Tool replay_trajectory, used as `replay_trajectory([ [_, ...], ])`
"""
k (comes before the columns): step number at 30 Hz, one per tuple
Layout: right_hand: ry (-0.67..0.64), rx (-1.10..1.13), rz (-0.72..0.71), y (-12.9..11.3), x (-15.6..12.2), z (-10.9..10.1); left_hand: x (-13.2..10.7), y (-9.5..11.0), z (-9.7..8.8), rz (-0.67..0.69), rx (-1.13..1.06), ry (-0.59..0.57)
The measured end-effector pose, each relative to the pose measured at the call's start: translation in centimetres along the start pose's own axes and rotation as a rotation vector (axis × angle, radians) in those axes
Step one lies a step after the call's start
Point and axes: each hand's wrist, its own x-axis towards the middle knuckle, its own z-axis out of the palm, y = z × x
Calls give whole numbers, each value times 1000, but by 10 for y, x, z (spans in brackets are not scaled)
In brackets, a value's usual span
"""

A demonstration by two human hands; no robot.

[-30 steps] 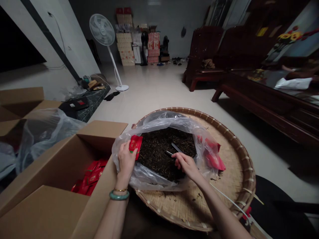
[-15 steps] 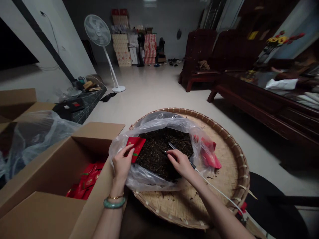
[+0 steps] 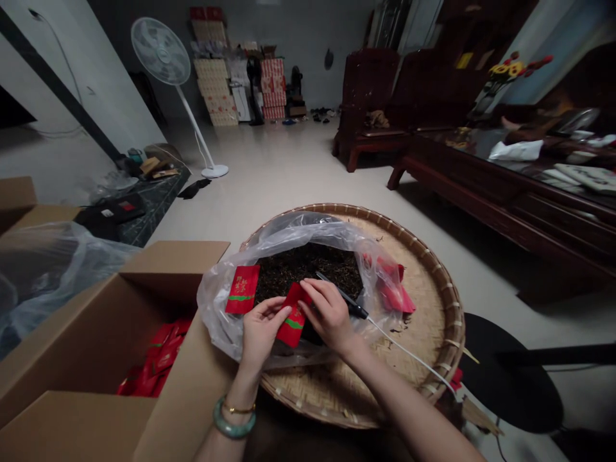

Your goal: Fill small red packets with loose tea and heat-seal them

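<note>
Both hands pinch one small red packet (image 3: 292,327) with a green band, held over an open clear plastic bag (image 3: 216,327) of dark dried tea leaves (image 3: 308,256). My left hand (image 3: 262,327) grips its left edge, and my right hand (image 3: 330,314) closes on its upper right corner. A second red packet (image 3: 242,290) with gold lettering lies on the left side of the bag. Beside my right hand a black corded tool (image 3: 356,307) with a metal tip rests on the leaves. Underneath is a round woven bamboo tray (image 3: 418,359).
On the left stands an open cardboard box (image 3: 91,333) with several red packets (image 3: 161,356) inside. Crumpled red packets (image 3: 397,289) lie right of the bag. A white cord (image 3: 409,351) crosses the tray. A dark wooden table (image 3: 481,186) and a white fan (image 3: 161,54) stand farther off.
My left hand has moved right and my right hand left, meeting at a red packet. Another packet now lies flat on the bag's left side. The view has shifted slightly.
</note>
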Motion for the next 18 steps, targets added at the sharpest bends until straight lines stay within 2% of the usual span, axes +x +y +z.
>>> replay_trajectory([
  [6, 24, 59, 12, 0, -1, -1, -1, -3, -1, -22, 22, -18],
  [14, 46, 219, 243, -6, 2, -3, -1, 1, -3, 63, 125, -36],
  [18, 24, 201, 201, -6, 1, -4, -2, 1, -1, 112, 149, -39],
])
